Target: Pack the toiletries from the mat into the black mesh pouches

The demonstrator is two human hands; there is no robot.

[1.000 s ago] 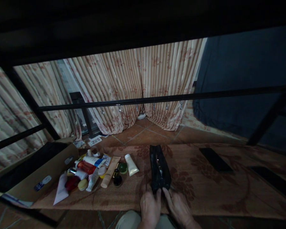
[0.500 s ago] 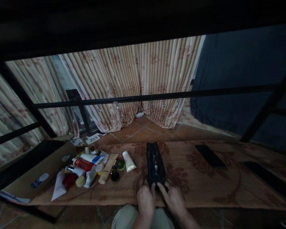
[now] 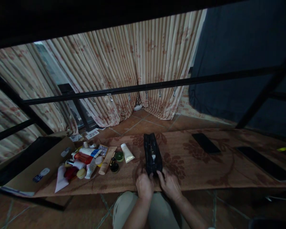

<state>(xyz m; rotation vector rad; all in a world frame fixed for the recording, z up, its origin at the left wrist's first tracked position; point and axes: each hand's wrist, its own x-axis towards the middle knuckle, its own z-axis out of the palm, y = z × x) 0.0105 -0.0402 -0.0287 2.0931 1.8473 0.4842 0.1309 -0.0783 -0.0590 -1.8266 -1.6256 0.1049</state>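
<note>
A black zip pouch (image 3: pixel 152 153) lies lengthwise on a patterned brown mat (image 3: pixel 195 168), its top open with something pale inside. My left hand (image 3: pixel 145 186) and my right hand (image 3: pixel 169 185) both grip its near end, side by side. Left of the pouch sits a heap of cosmetics (image 3: pixel 85 160): tubes, small jars and bottles, with a white tube (image 3: pixel 127 153) and a beige tube (image 3: pixel 107 160) nearest the pouch.
An open cardboard box (image 3: pixel 41 165) lies at the far left. A dark phone (image 3: pixel 205 143) and a dark flat slab (image 3: pixel 264 162) rest on the mat to the right. Black metal bars (image 3: pixel 157 85) cross the view; striped curtains (image 3: pixel 124 73) hang behind.
The view has tilted and pulled back, so more floor and my forearms show. Both hands stay on the pouch's near end.
</note>
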